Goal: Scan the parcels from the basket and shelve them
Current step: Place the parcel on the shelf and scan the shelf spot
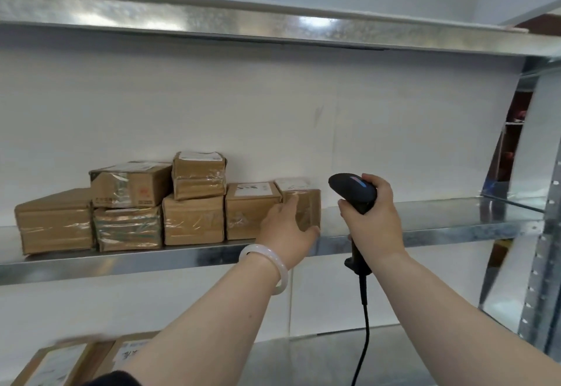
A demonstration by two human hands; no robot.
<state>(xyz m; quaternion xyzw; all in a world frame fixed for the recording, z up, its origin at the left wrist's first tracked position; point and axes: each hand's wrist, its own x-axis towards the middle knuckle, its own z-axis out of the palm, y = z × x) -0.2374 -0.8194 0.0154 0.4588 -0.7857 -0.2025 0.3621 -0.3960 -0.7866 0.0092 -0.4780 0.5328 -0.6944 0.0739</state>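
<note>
Seven parcels sit on the shelf, my left hand laid straight-fingered on the rightmost parcel, right hand gripping the scanner; with the basket unseen, I can't judge what's left.

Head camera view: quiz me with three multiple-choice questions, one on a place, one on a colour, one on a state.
1. The parcel the left hand touches stands: A) at the row's right end B) atop a stack C) on the top shelf.
2. The bracelet is: A) red B) white C) black.
3. The scanner is: A) lying on the shelf B) gripped in the right hand C) hanging by its cable.
A: no parcel stands right of it. B: it looks white. B: the hand wraps its handle.
</note>
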